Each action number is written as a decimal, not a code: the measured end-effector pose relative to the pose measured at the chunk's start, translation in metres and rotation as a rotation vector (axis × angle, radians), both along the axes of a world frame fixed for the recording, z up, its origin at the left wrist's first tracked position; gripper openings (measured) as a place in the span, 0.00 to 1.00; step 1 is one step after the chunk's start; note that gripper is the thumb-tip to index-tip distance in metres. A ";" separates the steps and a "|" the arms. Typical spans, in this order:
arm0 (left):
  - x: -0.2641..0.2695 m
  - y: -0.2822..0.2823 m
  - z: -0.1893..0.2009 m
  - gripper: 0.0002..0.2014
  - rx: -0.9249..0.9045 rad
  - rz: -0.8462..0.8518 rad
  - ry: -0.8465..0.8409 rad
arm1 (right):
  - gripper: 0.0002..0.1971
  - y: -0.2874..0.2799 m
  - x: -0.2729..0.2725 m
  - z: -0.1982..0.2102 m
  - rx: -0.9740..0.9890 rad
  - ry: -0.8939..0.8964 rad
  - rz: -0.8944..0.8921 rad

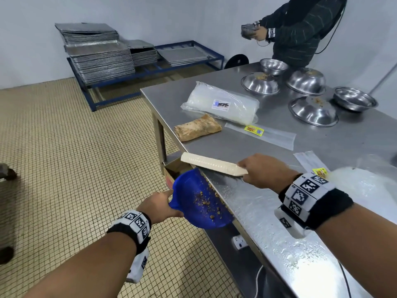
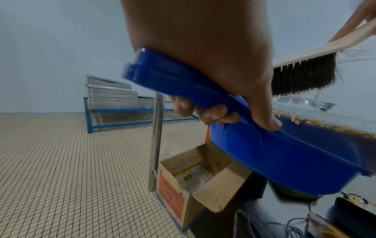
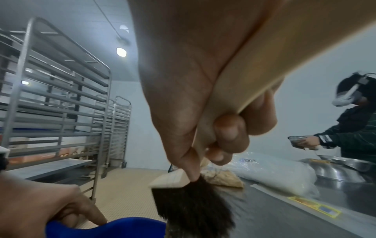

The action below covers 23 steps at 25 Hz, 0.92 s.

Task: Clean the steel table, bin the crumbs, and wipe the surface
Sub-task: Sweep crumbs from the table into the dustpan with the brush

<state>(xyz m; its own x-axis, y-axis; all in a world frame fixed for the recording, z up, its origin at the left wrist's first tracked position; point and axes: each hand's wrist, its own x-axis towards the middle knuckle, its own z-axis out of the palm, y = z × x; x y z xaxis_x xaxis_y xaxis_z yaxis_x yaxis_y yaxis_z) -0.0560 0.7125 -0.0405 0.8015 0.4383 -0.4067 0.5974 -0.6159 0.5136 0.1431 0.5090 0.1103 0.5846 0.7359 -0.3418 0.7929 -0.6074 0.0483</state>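
My left hand (image 1: 160,206) grips the handle of a blue dustpan (image 1: 200,200), held against the steel table's (image 1: 268,211) near left edge, just below the top. Brown crumbs (image 1: 206,201) lie in the pan and along the edge (image 2: 301,121). My right hand (image 1: 262,171) holds a wooden hand brush (image 1: 211,163) with dark bristles (image 2: 303,77) at that edge, above the pan. In the left wrist view my fingers (image 2: 207,111) curl under the dustpan handle (image 2: 173,77). The right wrist view shows the brush bristles (image 3: 193,204) just beside the pan (image 3: 114,227).
An open cardboard box (image 2: 195,182) stands on the floor under the table corner. On the table lie a bread loaf (image 1: 197,130), plastic bags (image 1: 223,103), wrappers (image 1: 261,133) and several steel bowls (image 1: 312,110). Another person (image 1: 300,29) stands at the far end. Tray stacks (image 1: 98,52) sit by the wall.
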 end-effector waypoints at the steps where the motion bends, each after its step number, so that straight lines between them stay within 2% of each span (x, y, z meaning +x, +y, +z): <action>1: 0.000 0.000 0.000 0.41 -0.004 0.001 -0.002 | 0.18 0.000 -0.002 0.002 -0.030 -0.001 0.029; 4: 0.000 -0.001 -0.001 0.40 -0.013 0.011 -0.011 | 0.16 0.001 -0.010 0.005 -0.162 0.008 0.111; 7: -0.001 -0.002 -0.002 0.42 -0.009 0.021 -0.004 | 0.18 0.002 -0.012 0.007 -0.226 0.043 0.133; 11: -0.002 -0.001 -0.004 0.40 -0.001 0.010 -0.004 | 0.22 0.001 -0.002 0.019 -0.162 0.074 0.101; 16: -0.002 -0.003 -0.006 0.44 -0.001 0.034 0.014 | 0.16 0.008 0.014 0.016 0.002 -0.063 0.054; 19: -0.003 -0.002 -0.006 0.44 0.019 0.039 0.015 | 0.15 0.014 0.014 0.006 -0.033 -0.103 0.060; 23: -0.004 0.000 -0.009 0.45 0.010 0.049 0.016 | 0.13 0.016 0.009 0.002 -0.121 -0.072 0.128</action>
<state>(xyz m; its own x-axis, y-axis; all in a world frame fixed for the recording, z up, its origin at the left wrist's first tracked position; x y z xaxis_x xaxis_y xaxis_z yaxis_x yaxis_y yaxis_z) -0.0600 0.7122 -0.0491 0.7721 0.4812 -0.4150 0.6354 -0.5903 0.4978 0.1521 0.5249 0.1119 0.5149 0.7619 -0.3929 0.8552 -0.4881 0.1742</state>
